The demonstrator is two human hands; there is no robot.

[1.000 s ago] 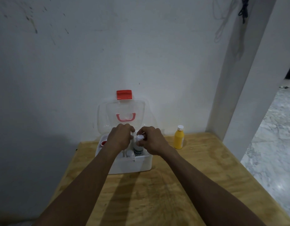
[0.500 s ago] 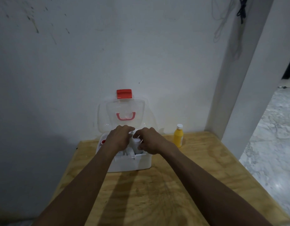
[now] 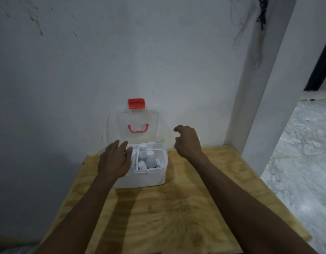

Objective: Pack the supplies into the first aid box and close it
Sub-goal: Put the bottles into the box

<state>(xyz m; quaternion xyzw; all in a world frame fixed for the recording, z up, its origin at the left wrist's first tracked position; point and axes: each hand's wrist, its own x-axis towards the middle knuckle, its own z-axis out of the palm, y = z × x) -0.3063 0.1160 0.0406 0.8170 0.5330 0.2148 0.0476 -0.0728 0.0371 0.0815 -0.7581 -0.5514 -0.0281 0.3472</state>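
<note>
The white first aid box (image 3: pixel 151 178) stands at the back of the wooden table, its clear lid (image 3: pixel 137 125) upright against the wall, with a red latch (image 3: pixel 136 103) on top and a red handle (image 3: pixel 138 128). Several white bottles (image 3: pixel 149 158) stand inside the box's inner tray. My left hand (image 3: pixel 114 160) lies flat over the box's left side, fingers apart, holding nothing. My right hand (image 3: pixel 188 142) hovers to the right of the box, fingers spread and empty. It hides the yellow bottle; only a sliver of the bottle's white cap (image 3: pixel 199 138) shows.
The wooden table (image 3: pixel 177 208) ends at a wall behind and a white pillar (image 3: pixel 268 88) at the back right. A marble floor (image 3: pixel 301 162) lies beyond the table's right edge. Cords hang on the wall (image 3: pixel 261 13) above.
Both hands have left the white bottle, which now stands in the box. My right hand has moved right, in front of the yellow bottle. My left hand has flattened over the box's left side.
</note>
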